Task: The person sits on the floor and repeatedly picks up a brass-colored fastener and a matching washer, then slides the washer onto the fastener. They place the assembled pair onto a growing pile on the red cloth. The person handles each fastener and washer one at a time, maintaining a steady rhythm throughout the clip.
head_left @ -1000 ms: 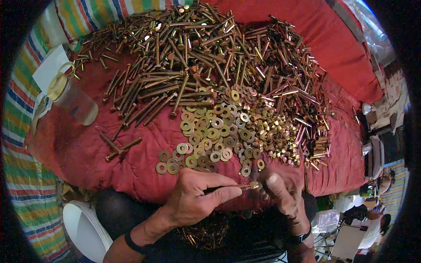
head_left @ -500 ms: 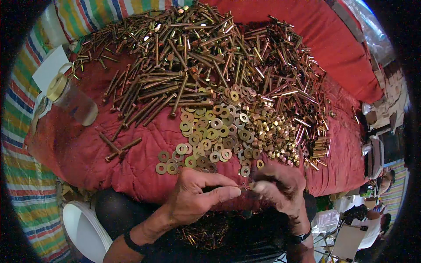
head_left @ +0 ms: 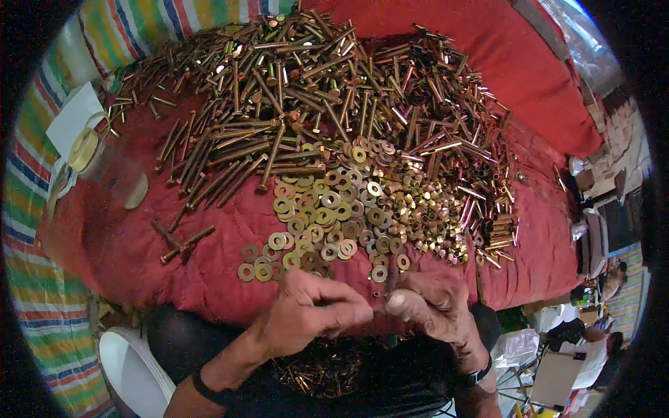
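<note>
Nearest the camera, a heap of assembled brass pieces [head_left: 324, 366] lies in the dark lap, between the two forearms, with a white bucket [head_left: 132, 373] at the lower left. Just above it the left hand [head_left: 306, 317] is curled, its fingertips pinched together and pointing right toward the right hand [head_left: 435, 306]. The right hand is clenched around a bolt [head_left: 390, 282], whose dark shank rises upright from between thumb and fingers; the left fingertips meet it near its lower end, though whether they grasp a washer or nut there cannot be told. The bolt stands at the near edge of the red cloth [head_left: 139, 265], just below the washers [head_left: 320, 223], which spread flat in a loose patch in the middle. Right of them, touching, lies a mound of small nuts [head_left: 428, 216]. A few stray bolts [head_left: 182, 240] lie apart at the left. Further left a clear jar [head_left: 115, 171] with a yellowish lid rests on its side beside white paper [head_left: 73, 118]. Beyond everything, the big pile of long bolts [head_left: 320, 97] covers the far half of the cloth, with striped fabric [head_left: 42, 209] along the left rim.
</note>
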